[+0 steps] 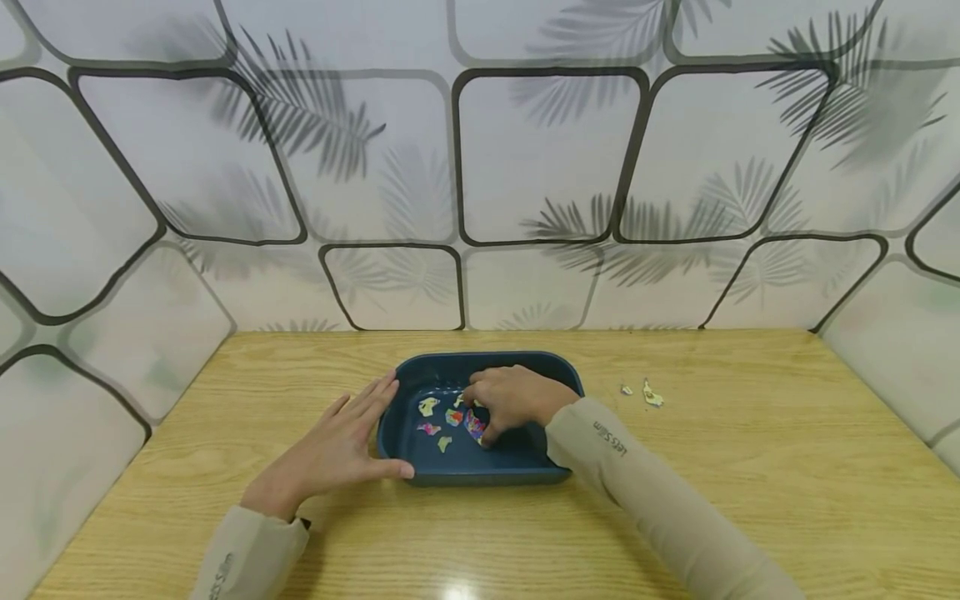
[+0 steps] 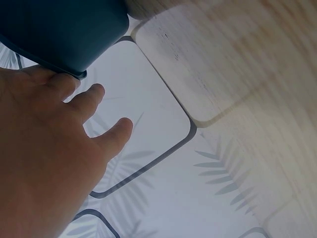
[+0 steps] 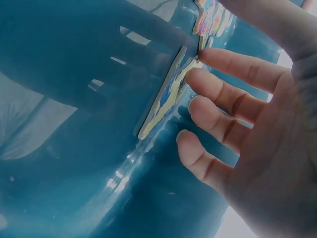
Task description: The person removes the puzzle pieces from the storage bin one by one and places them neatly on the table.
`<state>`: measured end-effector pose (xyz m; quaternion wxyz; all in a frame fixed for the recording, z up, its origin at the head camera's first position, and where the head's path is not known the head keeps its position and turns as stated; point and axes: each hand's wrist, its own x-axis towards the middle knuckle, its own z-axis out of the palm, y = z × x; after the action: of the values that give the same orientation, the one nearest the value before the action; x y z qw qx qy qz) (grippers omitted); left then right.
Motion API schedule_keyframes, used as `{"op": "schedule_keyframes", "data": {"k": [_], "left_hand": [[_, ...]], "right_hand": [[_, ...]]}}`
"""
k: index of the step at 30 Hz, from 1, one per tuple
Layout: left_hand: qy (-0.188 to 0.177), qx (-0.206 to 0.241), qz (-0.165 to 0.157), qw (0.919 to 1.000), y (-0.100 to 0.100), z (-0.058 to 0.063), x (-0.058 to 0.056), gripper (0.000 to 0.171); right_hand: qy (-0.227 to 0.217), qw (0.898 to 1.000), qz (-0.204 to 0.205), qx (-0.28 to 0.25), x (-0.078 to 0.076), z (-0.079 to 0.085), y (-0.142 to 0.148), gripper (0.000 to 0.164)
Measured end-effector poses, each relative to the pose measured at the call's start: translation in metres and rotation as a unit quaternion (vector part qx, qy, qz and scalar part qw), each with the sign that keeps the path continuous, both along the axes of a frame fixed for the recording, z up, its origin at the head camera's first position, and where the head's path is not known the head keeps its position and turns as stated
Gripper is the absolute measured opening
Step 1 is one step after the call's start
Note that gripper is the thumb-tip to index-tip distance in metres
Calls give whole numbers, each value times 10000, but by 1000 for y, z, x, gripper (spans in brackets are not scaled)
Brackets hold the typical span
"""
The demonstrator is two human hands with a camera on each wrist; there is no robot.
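Observation:
My left hand steadies a dark blue rectangular tray, its fingers spread along the left rim and the thumb at the front corner. Inside the tray, thumb and index finger of my right hand pinch a multicoloured flat puzzle piece by its edges. Several other irregular pieces lie around it: a cream piece, a red and green piece, a pink piece and a green piece. A yellow and blue piece lies just beyond the right fingertips in the right wrist view.
Two pale pieces sit on the wooden table to the tray's right: a small piece and a longer piece. A patterned backdrop with leaf prints and dark outlines rises behind the table and at both sides.

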<state>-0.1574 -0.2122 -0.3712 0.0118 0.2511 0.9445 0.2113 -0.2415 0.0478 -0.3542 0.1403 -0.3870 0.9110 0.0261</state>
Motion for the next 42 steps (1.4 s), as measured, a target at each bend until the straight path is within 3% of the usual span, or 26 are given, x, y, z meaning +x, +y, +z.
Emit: {"op": "schedule_keyframes", "data": {"k": [16,22,42], "left_hand": [[150,-54,-56,9999,0,0,0,112],[217,-98,-62,9997,-2,0,3,112],[326,-119,-88,9994,1,1,1,113]], "right_hand": [[81,9999,48,66,1,0,-2,54],[-18,9981,300,-542,3,2,0,45],[98,9931,287,-1130,-11,35,22,49]]}}
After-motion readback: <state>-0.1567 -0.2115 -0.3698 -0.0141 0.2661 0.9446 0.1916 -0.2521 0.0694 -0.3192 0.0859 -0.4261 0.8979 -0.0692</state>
